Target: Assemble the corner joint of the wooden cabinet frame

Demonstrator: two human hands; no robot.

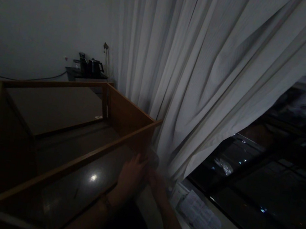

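Note:
Close to the right front corner of a wooden furniture frame (88,154), my two hands come together. My left hand (131,175) has a band at the wrist, and its fingers curl toward a pale, blurred, rounded thing (153,159). From the other side, my right hand (157,187) reaches to the same spot, its fingers smeared and dark. The fingers of both hands seem closed around something there, but dimness and blur hide what it is. A glossy panel of the frame, beside my left forearm, reflects a bright light.
A long white curtain (158,45) hangs just behind the frame's corner. Dark window glass (268,194) lies to the right, with printed sheets (200,217) on the sill below. At the back left, a black kettle (94,66) stands on a small table. A cable (22,79) runs along the wall.

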